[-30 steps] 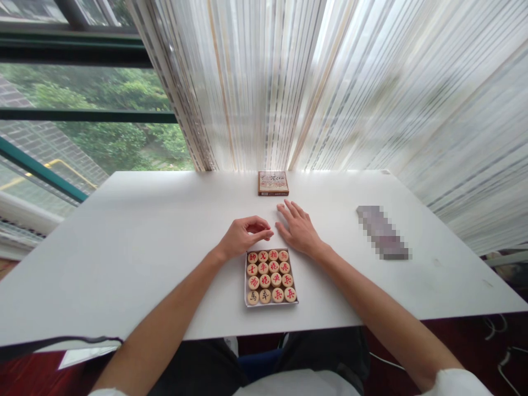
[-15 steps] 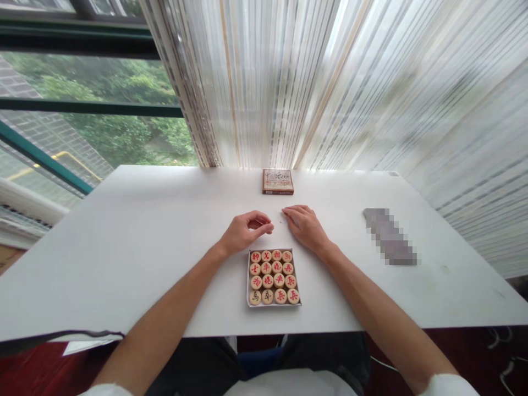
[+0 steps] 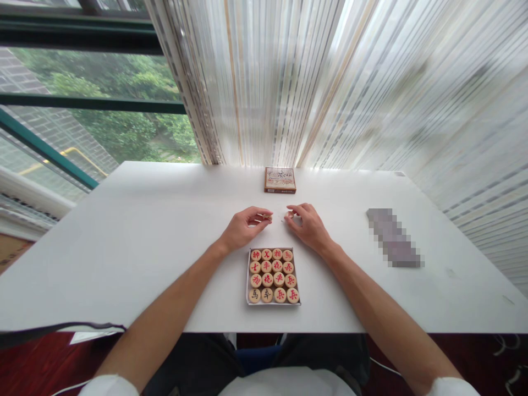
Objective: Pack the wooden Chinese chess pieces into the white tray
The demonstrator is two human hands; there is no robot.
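Between the thumb and fingers of my left hand (image 3: pixel 244 225) is a small round Chinese chess piece (image 3: pixel 267 218), tipped so that marks on it show. My right hand (image 3: pixel 308 224) faces it across a small gap, its thumb and fingers around another pale chess piece (image 3: pixel 290 215), partly hidden. Nearer to me lies an open shallow box (image 3: pixel 248 283) filled with rows of round wooden chess pieces (image 3: pixel 267 280). Most carry red characters; two in the row nearest me carry black ones.
A flat printed box (image 3: pixel 280 180) lies at the back of the white table (image 3: pixel 165 220), by the strip curtain (image 3: pixel 268 82). To the right is a blurred grey oblong thing (image 3: pixel 394 239). A window (image 3: pixel 103 104) is at the left, and a dark cable (image 3: pixel 61 328) hangs at the front left edge.
My right hand has gone from lying on the table to a curled grip with a chess piece showing in it. The left hand has turned slightly, exposing its piece more.
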